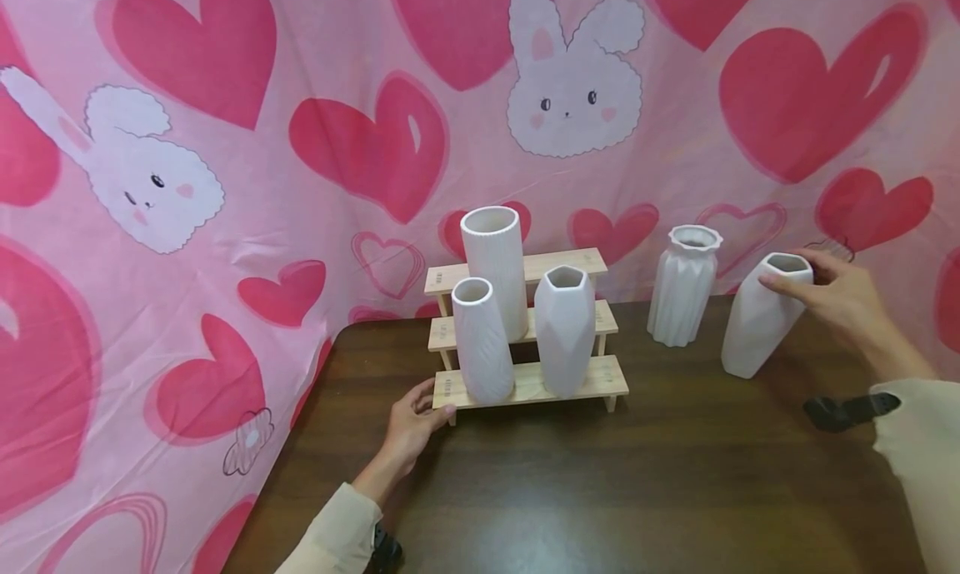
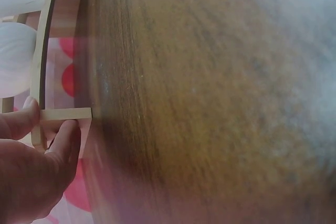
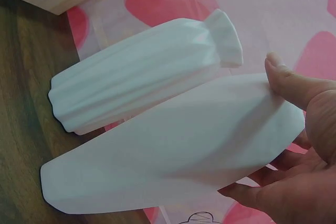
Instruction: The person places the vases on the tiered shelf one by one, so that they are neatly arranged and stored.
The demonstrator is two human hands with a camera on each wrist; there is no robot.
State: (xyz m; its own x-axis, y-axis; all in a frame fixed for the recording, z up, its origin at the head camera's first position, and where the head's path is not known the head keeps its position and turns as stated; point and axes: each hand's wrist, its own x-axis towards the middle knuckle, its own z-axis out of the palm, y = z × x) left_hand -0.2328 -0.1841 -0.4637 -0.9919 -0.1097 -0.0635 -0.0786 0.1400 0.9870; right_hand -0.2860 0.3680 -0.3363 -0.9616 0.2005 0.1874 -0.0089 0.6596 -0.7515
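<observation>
My left hand grips the left end of the lowest step of a three-step wooden stand. In the left wrist view the thumb lies on the board and the fingers curl beneath it by the leg. On that step stand a slim white vase and a faceted white vase. A tall ribbed cylinder vase rises behind them from the middle step. My right hand holds another faceted white vase round its upper part, thumb on one side and fingers on the other.
A fluted white vase with a scalloped rim stands on the dark wooden table, between the stand and the held vase. A pink cloth with hearts and rabbits hangs behind the table and along its left side.
</observation>
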